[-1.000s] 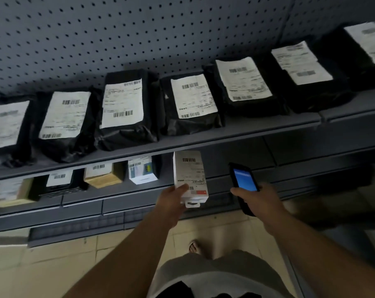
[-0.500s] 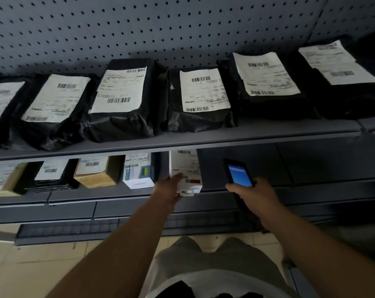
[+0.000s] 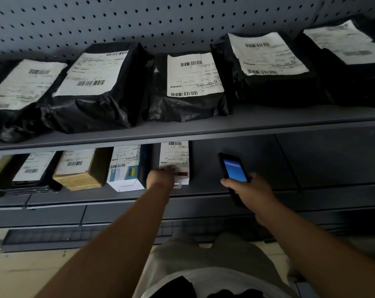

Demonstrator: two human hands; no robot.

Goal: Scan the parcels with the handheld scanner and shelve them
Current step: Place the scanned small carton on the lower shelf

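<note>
Left hand (image 3: 160,178) — on the near end of a white parcel (image 3: 175,161) that lies on the lower shelf (image 3: 257,191); fingers lie over the parcel's label, blurred, so whether they grip or merely press cannot be told. The parcel sits just right of a white-and-blue box (image 3: 126,168), its far end tucked under the upper shelf (image 3: 225,127).

Right hand (image 3: 250,190) — fingers and thumb curled round a black handheld scanner (image 3: 232,171), held in front of the lower shelf, right of the white parcel and apart from it; its blue screen is lit and faces up.

Lower shelf, left of the white-and-blue box — a brown cardboard box (image 3: 79,168) with a white label, then a flat black parcel (image 3: 32,171), also labelled.

Upper shelf — a row of black poly-bag parcels, each with a white barcode label on top; the middle one (image 3: 188,87) stands directly above the white parcel. A grey pegboard (image 3: 139,20) backs the row.

Floor (image 3: 21,272) — pale tiles, near left.
</note>
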